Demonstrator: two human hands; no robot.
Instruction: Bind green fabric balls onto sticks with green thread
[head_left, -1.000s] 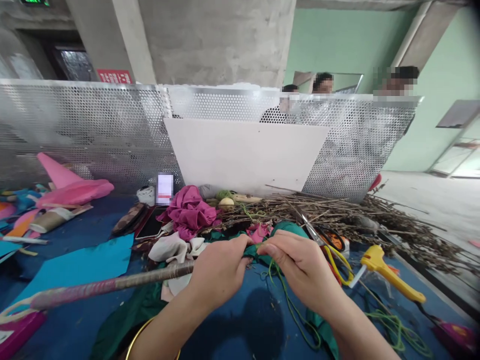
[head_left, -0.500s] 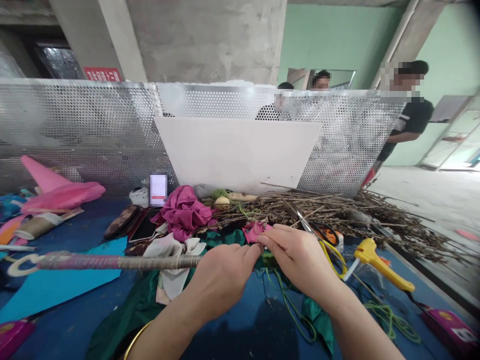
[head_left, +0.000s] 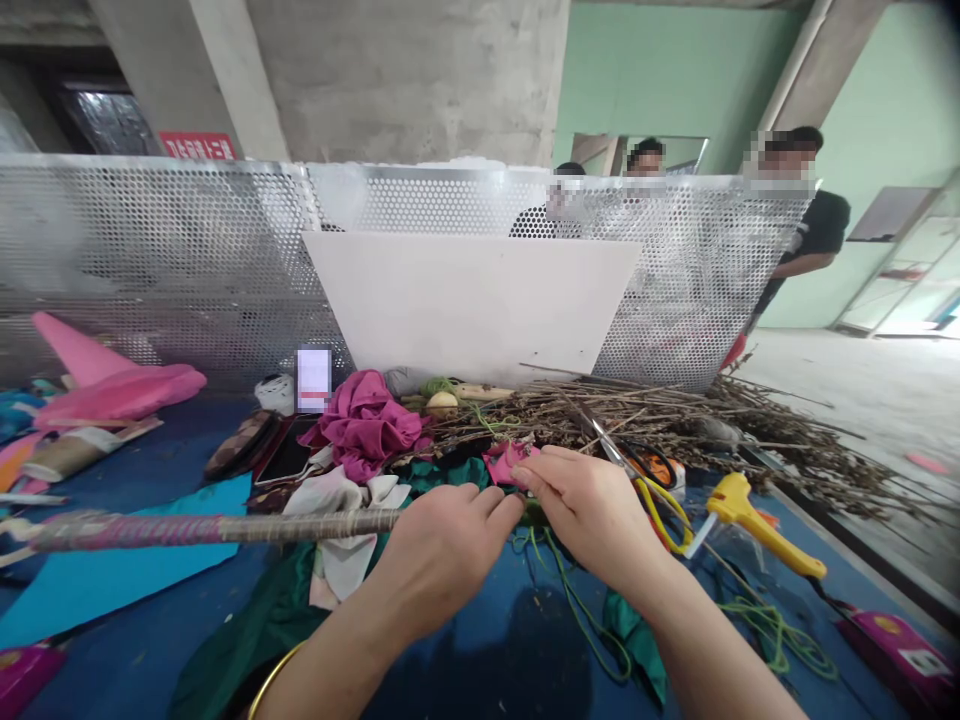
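At table centre: left hand point(head_left: 442, 555) gripping wrapped stick point(head_left: 217, 527); right hand point(head_left: 592, 510) fingers pinching green cord point(head_left: 574, 605)
Handling: stick seeming stiff, light; cord limp, slipping easily; holding near the wrapped end

Stick's point(head_left: 210, 527) right end hidden in left hand point(head_left: 439, 550), 3 faces blurred, phone screen point(head_left: 313, 379) blurred

Craft workshop, glue gun point(head_left: 761, 525), scissors point(head_left: 637, 470) (twigs point(head_left: 720, 425) heaped)

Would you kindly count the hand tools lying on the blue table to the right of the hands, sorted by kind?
Yellow hot-glue gun: 1
Orange-handled metal scissors: 1
Total: 2
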